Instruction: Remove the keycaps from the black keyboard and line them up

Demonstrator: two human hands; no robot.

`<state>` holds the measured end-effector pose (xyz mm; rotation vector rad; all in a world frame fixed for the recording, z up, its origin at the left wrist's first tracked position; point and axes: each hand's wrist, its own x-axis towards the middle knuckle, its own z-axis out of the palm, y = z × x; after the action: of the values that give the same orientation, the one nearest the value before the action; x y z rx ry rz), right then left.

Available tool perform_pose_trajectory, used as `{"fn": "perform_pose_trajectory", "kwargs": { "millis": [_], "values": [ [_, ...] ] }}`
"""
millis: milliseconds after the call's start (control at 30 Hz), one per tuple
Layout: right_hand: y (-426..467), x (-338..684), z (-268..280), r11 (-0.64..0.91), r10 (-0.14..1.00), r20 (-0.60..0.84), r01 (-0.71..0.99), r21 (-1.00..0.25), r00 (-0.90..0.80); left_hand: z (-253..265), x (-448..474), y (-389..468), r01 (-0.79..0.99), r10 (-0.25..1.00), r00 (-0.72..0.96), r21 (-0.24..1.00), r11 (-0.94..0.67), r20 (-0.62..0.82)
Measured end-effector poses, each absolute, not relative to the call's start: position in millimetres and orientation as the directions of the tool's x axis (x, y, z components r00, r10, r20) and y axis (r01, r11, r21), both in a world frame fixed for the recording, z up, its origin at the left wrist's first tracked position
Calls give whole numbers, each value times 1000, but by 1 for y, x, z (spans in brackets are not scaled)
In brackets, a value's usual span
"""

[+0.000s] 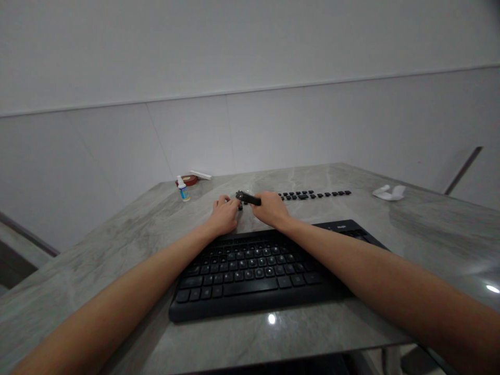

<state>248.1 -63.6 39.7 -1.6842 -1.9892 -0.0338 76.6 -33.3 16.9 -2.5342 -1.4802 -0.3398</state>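
A black keyboard [250, 287] lies under my forearms, with many of its keys in place and some spots along the upper rows bare. Beyond its back edge, my right hand [271, 209] is wrapped round a slim black tool [248, 198] with a wider end, which points left; its exact kind is not clear. My left hand [225, 214] rests on the table just left of the tool's tip, fingers curled. By its fingertips is a small black keycap [240, 207], which they seem to grip. Loose black keycaps [303, 197] lie in rows to the right.
The grey marbled table [128, 245] runs back to a white wall. At the back left stand a small white-and-blue bottle [183, 189], a reddish-brown object [189, 180] and a white strip [201, 175]. White crumpled material [389, 193] lies at the right.
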Motion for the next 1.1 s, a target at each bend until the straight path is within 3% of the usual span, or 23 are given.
{"fn": "perform_pose_trajectory", "kwargs": {
  "millis": [267,867,1100],
  "values": [
    [-64,248,41,230,911,403,924,-307,-93,20,76,-34,939,885,303,47,-341,355],
    [-64,248,40,228,913,399,920,-319,-88,19,76,-32,939,904,307,58,-338,296],
    [-64,249,41,236,911,400,923,-305,-100,20,76,-33,938,891,324,10,-345,317]
  ]
}}
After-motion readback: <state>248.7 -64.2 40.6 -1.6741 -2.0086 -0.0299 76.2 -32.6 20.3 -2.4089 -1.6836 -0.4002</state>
